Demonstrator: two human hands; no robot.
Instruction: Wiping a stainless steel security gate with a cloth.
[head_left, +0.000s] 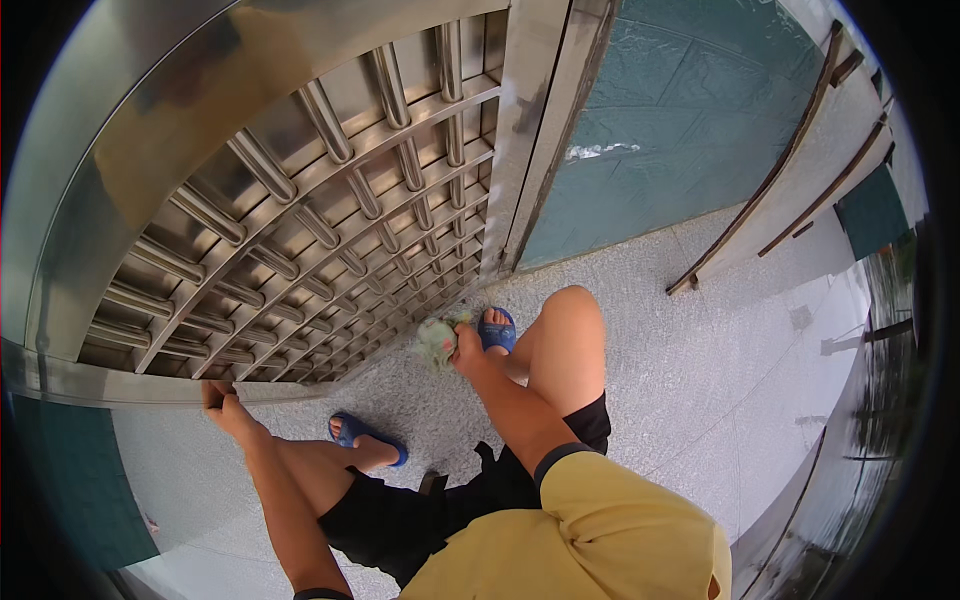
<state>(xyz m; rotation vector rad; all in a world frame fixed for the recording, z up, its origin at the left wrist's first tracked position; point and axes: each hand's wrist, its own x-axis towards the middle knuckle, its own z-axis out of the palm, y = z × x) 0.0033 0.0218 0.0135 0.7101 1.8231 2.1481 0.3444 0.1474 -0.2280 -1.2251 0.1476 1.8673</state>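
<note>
A stainless steel door with a grid of crossing bars and short round tubes fills the upper left. My left hand is at the door's frame, its fingers curled over the edge at the grid. A pale green, patterned cloth is bunched in my right hand, low down close to the bottom of the door. My right fingers wrap around the cloth; whether it touches the metal cannot be made out.
My feet, in blue slippers, are on speckled stone flooring. Teal stone tiles cover the wall right of the door. A pale panel with dark edges stands farther right. Part of a dark seat shows between my legs.
</note>
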